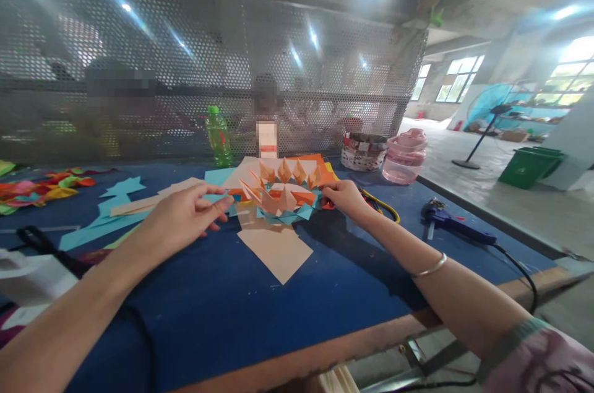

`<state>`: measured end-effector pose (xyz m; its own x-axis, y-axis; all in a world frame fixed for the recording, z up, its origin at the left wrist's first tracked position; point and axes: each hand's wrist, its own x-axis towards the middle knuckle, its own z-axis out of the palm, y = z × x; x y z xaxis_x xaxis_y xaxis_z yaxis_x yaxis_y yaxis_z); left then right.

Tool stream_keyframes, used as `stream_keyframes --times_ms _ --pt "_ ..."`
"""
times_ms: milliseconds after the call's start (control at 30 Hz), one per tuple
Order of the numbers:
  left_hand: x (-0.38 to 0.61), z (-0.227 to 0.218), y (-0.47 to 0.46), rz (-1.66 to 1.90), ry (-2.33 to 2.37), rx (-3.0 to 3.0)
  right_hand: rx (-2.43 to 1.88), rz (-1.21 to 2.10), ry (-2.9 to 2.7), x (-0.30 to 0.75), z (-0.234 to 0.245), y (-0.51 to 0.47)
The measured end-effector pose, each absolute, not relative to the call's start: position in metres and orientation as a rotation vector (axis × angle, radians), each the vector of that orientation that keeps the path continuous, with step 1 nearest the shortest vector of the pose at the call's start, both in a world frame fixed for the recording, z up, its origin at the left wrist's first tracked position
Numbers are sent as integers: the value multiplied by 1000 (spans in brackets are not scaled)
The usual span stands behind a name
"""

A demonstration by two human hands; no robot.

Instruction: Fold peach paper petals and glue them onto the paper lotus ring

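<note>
Left hand (192, 213): loosely open, fingertips just beside the ring's left edge, contact unclear | Right hand (344, 198): thumb and finger pinching its right edge | Folded-paper ring (284, 197): between both hands, above peach sheets (277, 250) on blue worktop (223, 325) | Glue gun (459, 226): far right

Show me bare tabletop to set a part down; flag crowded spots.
Bare blue tabletop: the near strip between the pointed tan paper and front edge; also a patch between right forearm and glue gun. Crowded: around the folded-paper piece between left hand and right hand, and far left among colored scraps.
</note>
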<state>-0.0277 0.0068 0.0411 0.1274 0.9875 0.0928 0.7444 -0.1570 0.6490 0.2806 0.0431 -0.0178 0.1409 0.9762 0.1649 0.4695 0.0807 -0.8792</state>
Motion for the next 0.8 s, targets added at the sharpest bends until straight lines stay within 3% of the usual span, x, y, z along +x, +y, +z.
stream_keyframes --times_ms 467,700,800 --pt "3 0 -15 454 1213 2636 -1610 613 -1506 276 -30 61" --pt "3 -6 -12 459 1245 2603 -1631 209 -1696 278 -1 25" --pt "2 -8 -9 512 1353 2570 -1539 183 -1869 265 2 3"
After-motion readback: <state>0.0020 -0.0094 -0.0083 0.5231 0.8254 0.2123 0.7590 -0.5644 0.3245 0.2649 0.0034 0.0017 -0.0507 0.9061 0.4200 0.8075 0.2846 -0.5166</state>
